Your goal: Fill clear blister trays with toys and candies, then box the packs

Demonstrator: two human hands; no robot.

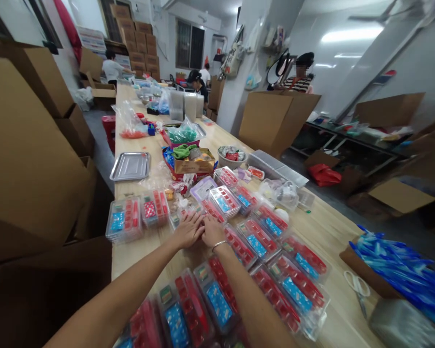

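My left hand (189, 231) lies over a clear plastic box (175, 218), its fingers stretched out and slightly spread. Beside it, my right hand (213, 232), with a bracelet at the wrist, is bent over the same box's edge; its fingertips are partly hidden. The hands touch each other. Around them stand many clear boxes with red compartment trays and blue patterned packets, such as one box (257, 239) to the right and another box (177, 314) in front. Two stacks, one a box stack (125, 220), sit to the left.
Farther along the wooden table are a metal tray (130, 166), a gold carton (194, 166) and a bowl of packets (232, 155). Scissors (358, 287) lie at right, near blue plastic pieces (402, 270). Large cardboard boxes (29, 159) flank the left side. Several people are in the background.
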